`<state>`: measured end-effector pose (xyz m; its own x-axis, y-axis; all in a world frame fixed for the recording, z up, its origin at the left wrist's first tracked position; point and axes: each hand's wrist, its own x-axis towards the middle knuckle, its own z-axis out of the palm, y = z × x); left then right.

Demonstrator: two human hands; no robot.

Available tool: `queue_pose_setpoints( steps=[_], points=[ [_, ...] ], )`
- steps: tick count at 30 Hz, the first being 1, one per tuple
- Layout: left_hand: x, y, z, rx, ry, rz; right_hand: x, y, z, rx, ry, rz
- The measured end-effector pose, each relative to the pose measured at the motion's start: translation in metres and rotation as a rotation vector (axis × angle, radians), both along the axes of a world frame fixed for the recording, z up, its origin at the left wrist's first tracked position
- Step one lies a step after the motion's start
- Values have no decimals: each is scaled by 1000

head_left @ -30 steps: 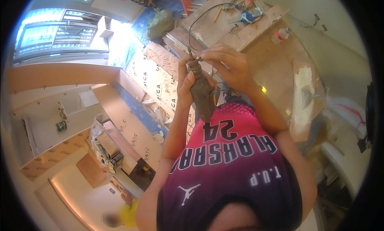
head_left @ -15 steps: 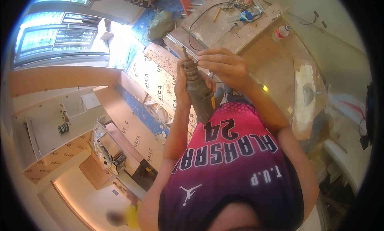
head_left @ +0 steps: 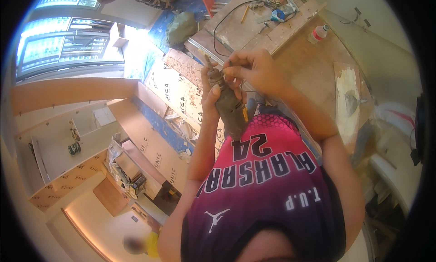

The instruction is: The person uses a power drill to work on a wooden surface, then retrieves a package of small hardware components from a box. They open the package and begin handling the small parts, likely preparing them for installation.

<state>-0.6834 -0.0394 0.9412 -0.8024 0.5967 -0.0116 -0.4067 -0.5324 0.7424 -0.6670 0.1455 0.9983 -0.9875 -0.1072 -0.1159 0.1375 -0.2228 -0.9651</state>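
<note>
The left grip (head_left: 210, 102) is wrapped around the drill (head_left: 232, 111), thumb on top, near the front end. The right grip (head_left: 261, 71) is curled in, with its fingertips bunched close by the drill's neck (head_left: 216, 77). I cannot tell if they pinch some small thing.

The drill is long and thin. It runs from the left grip back to the shirt (head_left: 268, 180). Its bit (head_left: 208, 60) pokes out past the left grip, away from the body and a bit to the left. The neck is just left of the right fingertips, so both hands are near it, but the left one has the drill.

Beyond both grips is the worktop (head_left: 234, 28), with a pencil (head_left: 245, 14) on it. The bottle (head_left: 320, 32) is farther off, to the right of the right grip.
</note>
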Motion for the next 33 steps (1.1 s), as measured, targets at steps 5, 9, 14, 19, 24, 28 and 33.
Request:
queue_pose_setpoints(
  steps=[5,9,14,19,24,28,33],
  points=[
    [1,6,7,-45,35,53,-3,5,-5,-10,50,-32],
    [-10,1,15,-135,138,37,-2,3,-7,422,620,-365],
    [-14,-5,20,-140,143,-24,-9,8,-9,676,969,-276],
    [-6,-1,21,-30,47,8,-17,5,-21,653,1083,-308],
    [-4,0,21,-19,45,2,-14,2,-29,637,1134,-348],
    [-5,0,18,-12,46,12,-10,1,-27,623,1123,-350],
    [-7,0,16,2,44,1,-11,5,-30,776,1206,-284]
  ],
)
